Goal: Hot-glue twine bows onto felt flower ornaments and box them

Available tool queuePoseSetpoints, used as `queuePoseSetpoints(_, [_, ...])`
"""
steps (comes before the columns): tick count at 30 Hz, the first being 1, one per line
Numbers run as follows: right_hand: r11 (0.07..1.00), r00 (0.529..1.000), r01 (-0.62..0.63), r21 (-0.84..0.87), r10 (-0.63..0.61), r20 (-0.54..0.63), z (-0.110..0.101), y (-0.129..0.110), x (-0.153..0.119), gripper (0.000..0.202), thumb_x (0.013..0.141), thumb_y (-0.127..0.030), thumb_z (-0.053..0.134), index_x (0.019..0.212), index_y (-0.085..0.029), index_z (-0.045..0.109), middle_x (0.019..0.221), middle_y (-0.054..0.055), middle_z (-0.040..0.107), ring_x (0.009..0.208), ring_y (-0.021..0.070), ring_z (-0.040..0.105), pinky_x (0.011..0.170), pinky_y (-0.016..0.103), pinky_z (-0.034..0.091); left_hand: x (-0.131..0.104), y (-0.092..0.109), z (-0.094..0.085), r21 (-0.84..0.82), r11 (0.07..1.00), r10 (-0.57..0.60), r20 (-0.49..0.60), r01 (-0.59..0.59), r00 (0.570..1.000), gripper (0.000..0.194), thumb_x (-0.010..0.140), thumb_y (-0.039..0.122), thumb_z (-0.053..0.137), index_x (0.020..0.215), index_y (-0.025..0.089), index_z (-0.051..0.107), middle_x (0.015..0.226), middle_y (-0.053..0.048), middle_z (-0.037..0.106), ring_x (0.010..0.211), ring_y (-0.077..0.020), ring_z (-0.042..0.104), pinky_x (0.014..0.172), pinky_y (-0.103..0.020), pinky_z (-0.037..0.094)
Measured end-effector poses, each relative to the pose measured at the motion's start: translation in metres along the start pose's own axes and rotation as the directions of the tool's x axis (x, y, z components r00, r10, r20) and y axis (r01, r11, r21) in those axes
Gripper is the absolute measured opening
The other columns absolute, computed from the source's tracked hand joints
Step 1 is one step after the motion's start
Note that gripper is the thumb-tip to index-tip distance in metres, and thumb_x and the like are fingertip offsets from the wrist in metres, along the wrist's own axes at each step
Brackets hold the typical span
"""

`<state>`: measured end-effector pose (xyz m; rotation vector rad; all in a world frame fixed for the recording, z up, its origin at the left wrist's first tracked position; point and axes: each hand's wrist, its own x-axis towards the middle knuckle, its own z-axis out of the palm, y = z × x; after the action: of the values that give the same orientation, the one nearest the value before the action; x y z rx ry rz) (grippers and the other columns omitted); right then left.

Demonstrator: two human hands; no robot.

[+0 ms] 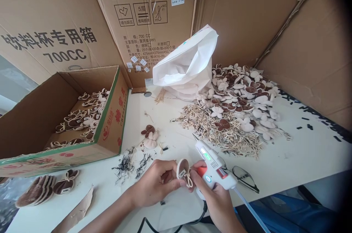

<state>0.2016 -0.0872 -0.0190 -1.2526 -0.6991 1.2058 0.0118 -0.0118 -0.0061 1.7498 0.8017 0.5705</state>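
Note:
My left hand (155, 183) pinches a small fabric applique (181, 167) with a brown fuzzy face, pale edge and a little label. A cream cord bow (189, 179) is on its right side, and the fingertips of my right hand (213, 196) are at it. That same hand is closed around a white and orange hot glue gun (216, 170), whose nozzle points up and away to the left. Past my hands, a brown applique and a pale one (150, 141) lie on the white table (165, 123).
Cream cord bows (217, 128) and brown-and-white appliques (239, 93) are heaped at back right, near a white bag (187, 64). Finished-looking pieces fill part of a cardboard box (110, 130) at left. Eyeglasses (246, 178), black threads (123, 165) and a black cable (145, 224) lie around.

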Motion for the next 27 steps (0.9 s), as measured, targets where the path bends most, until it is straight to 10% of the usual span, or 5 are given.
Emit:
queuePoseSetpoints(16, [1.000, 1.000, -0.017, 0.000, 0.017, 0.017, -0.003, 0.002, 0.002, 0.038, 0.089, -0.053, 0.090, 0.101, -0.023, 0.070, 0.066, 0.001, 0.077, 0.061, 0.0236, 0.069, 0.064, 0.035, 0.057, -0.001, -0.013, -0.003, 0.014, 0.999, -0.035, -0.168, 0.037, 0.985, 0.064, 0.117, 0.059, 0.040, 0.067, 0.019, 0.048, 0.059, 0.002, 0.050, 0.058, -0.0127, 0.045, 0.061, -0.028, 0.034])
queuePoseSetpoints(27, [1.000, 0.999, -0.003, -0.025, 0.004, 0.037, -0.003, 0.003, 0.001, 0.035, 0.088, -0.051, 0.091, 0.099, -0.024, 0.071, 0.069, -0.001, 0.074, 0.063, 0.0212, 0.069, 0.064, 0.033, 0.056, 0.000, -0.004, -0.002, 0.028, 0.999, -0.040, -0.008, 0.041, 0.999, 0.054, 0.115, 0.057, 0.047, 0.080, 0.018, 0.062, 0.071, -0.001, 0.062, 0.064, -0.0140, 0.051, 0.062, -0.027, 0.038])
